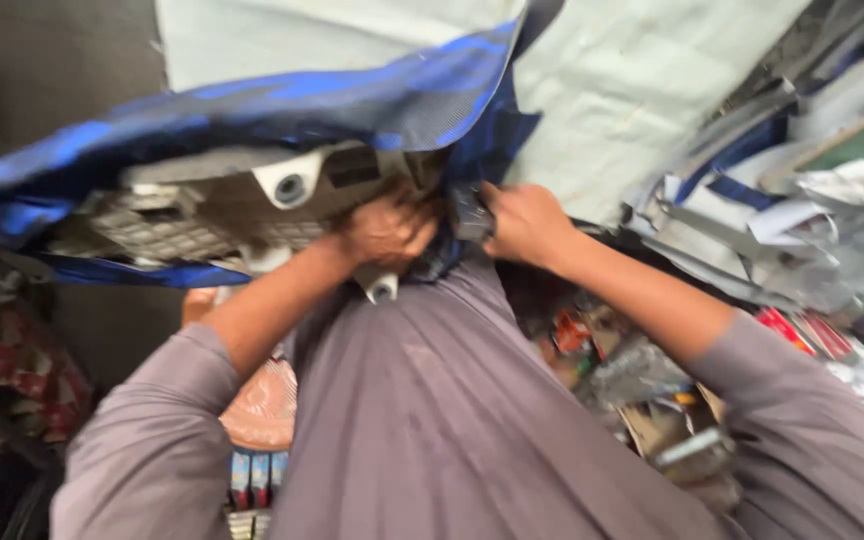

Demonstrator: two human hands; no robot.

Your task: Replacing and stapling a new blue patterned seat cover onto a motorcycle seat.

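A pale plastic seat base (222, 210) with ribbed underside and round sockets is held up in front of my chest. A blue and black patterned fabric cover (282, 105) wraps over its top and right side. My left hand (387, 232) grips the lower edge of the base, fingers curled around it. My right hand (522, 222) pinches the dark edge of the cover beside a small black part (470, 212). Both arms wear grey sleeves. The picture is blurred by motion.
A pale green sheet (632, 90) hangs behind. At the right lie stacked folded covers and strips (802, 170). Below them sits a cluttered pile of small parts and scraps (642, 390). An orange patterned object (262, 405) is at lower left.
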